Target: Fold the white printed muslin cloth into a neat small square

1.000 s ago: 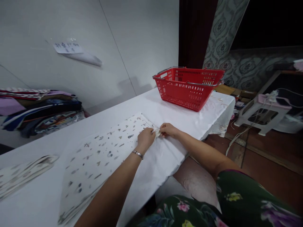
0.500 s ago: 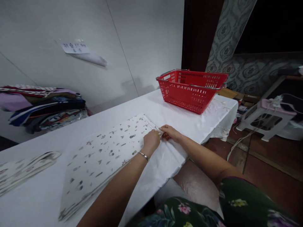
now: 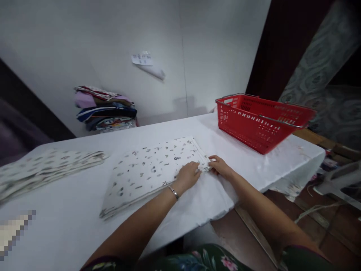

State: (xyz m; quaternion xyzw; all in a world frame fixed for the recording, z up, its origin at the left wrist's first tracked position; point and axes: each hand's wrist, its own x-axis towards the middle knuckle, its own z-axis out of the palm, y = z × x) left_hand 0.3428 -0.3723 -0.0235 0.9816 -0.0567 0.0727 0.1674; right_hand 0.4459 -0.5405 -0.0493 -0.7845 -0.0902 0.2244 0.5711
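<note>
A folded white cloth with small dark prints (image 3: 149, 171) lies on the white table (image 3: 70, 226). My left hand (image 3: 188, 176), a bracelet on its wrist, rests on the cloth's near right corner with fingers curled around the edge. My right hand (image 3: 220, 166) pinches the same corner from the right side. The two hands almost touch at that corner.
A red plastic basket (image 3: 262, 120) with metal handles stands at the table's right end. A second folded printed cloth (image 3: 42, 167) lies at the left. A pile of folded coloured fabrics (image 3: 104, 109) sits against the white wall. Floor and a white stool lie to the right.
The view has swung left, so the basket, cloth and fabric pile sit further right in the picture. Both hands stay pinched on the cloth's corner.
</note>
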